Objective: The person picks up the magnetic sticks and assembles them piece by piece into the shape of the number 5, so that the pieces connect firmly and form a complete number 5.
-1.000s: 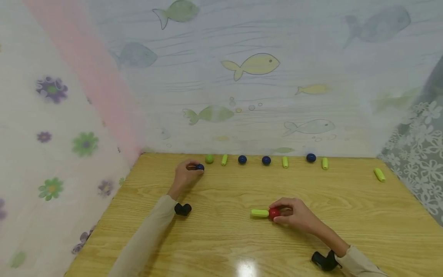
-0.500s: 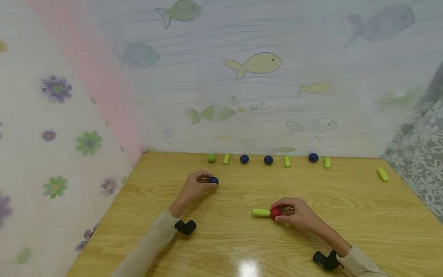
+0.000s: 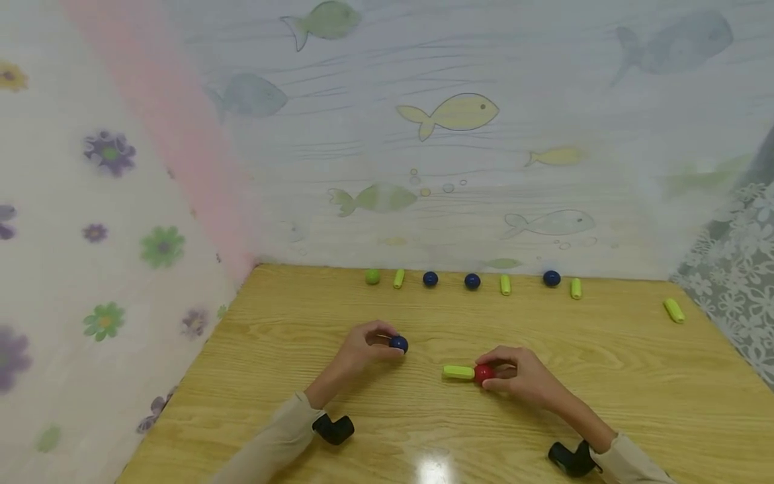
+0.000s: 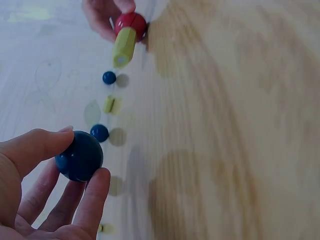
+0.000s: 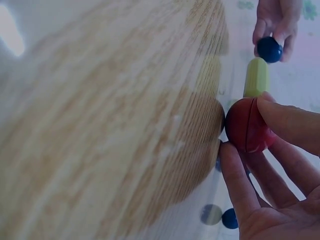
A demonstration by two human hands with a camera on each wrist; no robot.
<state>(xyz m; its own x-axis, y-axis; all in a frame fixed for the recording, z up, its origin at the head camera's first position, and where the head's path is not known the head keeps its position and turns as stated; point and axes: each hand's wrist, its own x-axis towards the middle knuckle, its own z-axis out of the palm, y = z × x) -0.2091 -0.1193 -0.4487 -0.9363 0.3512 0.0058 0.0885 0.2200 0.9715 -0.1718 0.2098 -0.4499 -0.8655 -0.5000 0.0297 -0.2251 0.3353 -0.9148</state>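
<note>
My left hand [image 3: 367, 348] pinches a blue ball [image 4: 79, 156] between thumb and fingers, left of the middle of the table. To its right, my right hand [image 3: 521, 376] grips a red ball [image 5: 248, 125] with a dark seam line around it. A yellow-green faceted stick [image 3: 458, 372] juts from the red ball's left side, its end pointing toward the blue ball. A short gap parts the blue ball from the stick's free end in the head view. In the left wrist view, that end shows a small pale hole.
Along the back edge of the wooden table [image 3: 290, 302] lie a green ball [image 3: 372, 276], several blue balls [image 3: 472, 281] and several yellow-green sticks [image 3: 505, 285]. One stick [image 3: 674, 310] lies apart at the right. A fish-patterned cloth [image 3: 363, 134] hangs behind.
My left hand has carried the blue ball from near the back row toward me and rightward, closer to the stick. The right hand with the red ball and stick has stayed nearly still.
</note>
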